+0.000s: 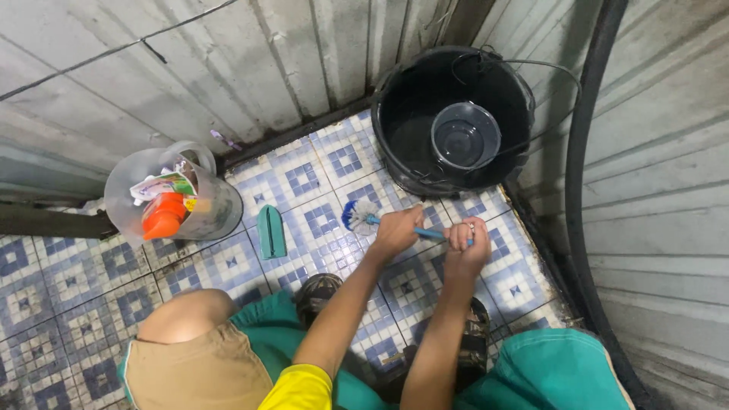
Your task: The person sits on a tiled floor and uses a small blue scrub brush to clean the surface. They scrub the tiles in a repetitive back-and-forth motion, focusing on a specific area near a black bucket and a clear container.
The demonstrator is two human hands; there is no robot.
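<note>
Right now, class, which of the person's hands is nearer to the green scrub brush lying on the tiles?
Left. The left hand grips the blue brush handle nearer the green scrub brush; the right hand holds the handle's far end, farther away.

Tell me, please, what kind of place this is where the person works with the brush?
Probably a small washroom or bathing area. The floor has blue and white patterned tiles, a black bucket with a dipper inside stands in the corner, and both hands, left hand and right hand, grip a blue brush.
</note>
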